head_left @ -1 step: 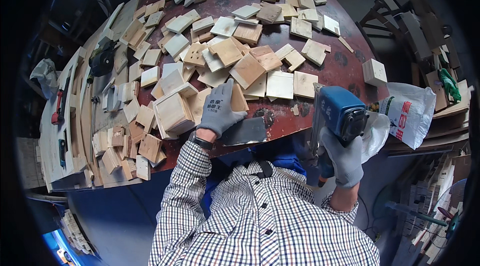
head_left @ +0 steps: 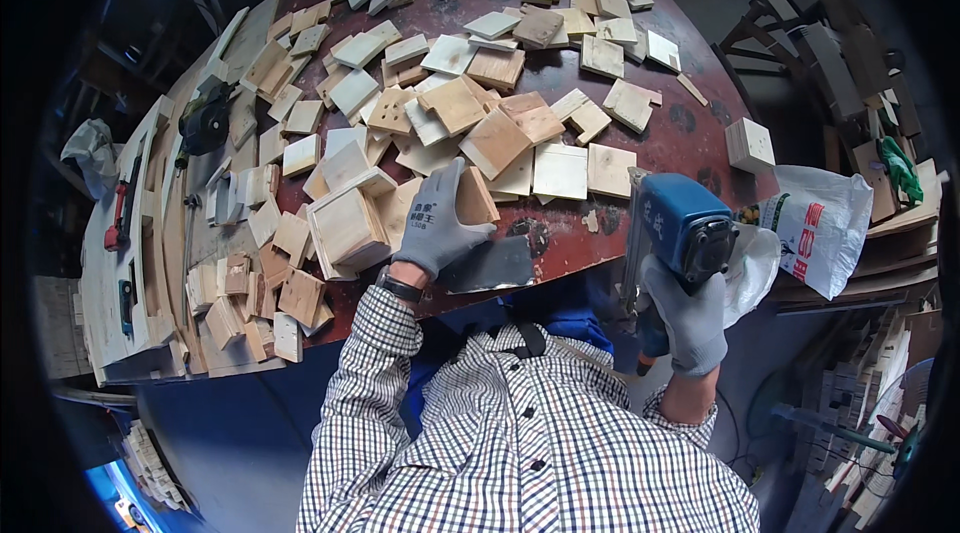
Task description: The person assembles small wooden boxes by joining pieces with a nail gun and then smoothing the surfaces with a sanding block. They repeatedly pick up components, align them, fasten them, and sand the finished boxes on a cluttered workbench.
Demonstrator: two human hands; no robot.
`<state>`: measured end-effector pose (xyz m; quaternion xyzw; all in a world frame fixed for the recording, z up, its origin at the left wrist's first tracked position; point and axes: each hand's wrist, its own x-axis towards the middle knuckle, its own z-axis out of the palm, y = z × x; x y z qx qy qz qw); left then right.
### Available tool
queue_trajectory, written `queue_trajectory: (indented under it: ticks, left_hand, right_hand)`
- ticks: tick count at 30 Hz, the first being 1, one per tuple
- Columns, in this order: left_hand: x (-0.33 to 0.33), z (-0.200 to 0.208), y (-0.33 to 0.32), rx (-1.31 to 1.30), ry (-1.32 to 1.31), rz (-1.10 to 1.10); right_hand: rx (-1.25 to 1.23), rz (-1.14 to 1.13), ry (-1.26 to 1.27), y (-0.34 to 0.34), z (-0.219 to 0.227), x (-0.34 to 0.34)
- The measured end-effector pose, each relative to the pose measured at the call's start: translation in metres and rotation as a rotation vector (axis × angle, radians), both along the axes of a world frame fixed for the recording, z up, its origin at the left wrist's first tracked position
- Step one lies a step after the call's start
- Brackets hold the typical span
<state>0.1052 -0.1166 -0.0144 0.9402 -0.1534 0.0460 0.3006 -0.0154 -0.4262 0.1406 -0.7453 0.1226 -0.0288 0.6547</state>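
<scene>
My left hand [head_left: 443, 225], in a grey glove, is at the table's near edge with its thumb and index finger around a small wooden block [head_left: 478, 199]. Some of its fingers are hidden behind the hand. Left of it stands a box-like wooden piece [head_left: 350, 230]. A dark flat plate [head_left: 492, 265] lies just below the hand on the table edge. My right hand [head_left: 688, 318], also gloved, is closed round the handle of a blue nail gun [head_left: 684, 218], held upright off the table's front edge at the right.
Many loose wood blocks [head_left: 497, 141] are heaped over the dark red table [head_left: 690, 148]. A small stack of squares [head_left: 749, 145] sits at its right edge, by a white printed bag [head_left: 815, 223]. Leftward are a red-handled tool [head_left: 118, 218], a black tool [head_left: 205, 121] and long boards [head_left: 160, 263].
My left hand has tilted very slightly at the wooden block. The right hand and the nail gun look unmoved.
</scene>
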Motion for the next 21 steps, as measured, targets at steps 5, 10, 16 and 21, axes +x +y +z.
queue_trajectory:
  ticks: [5,10,16,21]
  left_hand:
    - [-0.019,0.014,0.016,-0.464,0.082,-0.093]
    - [-0.026,0.002,0.027,-0.361,-0.037,0.005]
    - [-0.061,0.031,0.020,0.135,-0.473,0.199]
    - [-0.095,0.014,0.086,0.275,-0.462,0.540]
  right_hand:
    - [-0.026,-0.012,0.013,-0.006,-0.005,0.000]
    - [0.042,-0.008,0.043,-0.001,-0.006,0.005]
    - [0.036,-0.017,0.069,0.001,-0.010,0.005]
    - [-0.012,0.037,0.027,-0.009,-0.027,0.013]
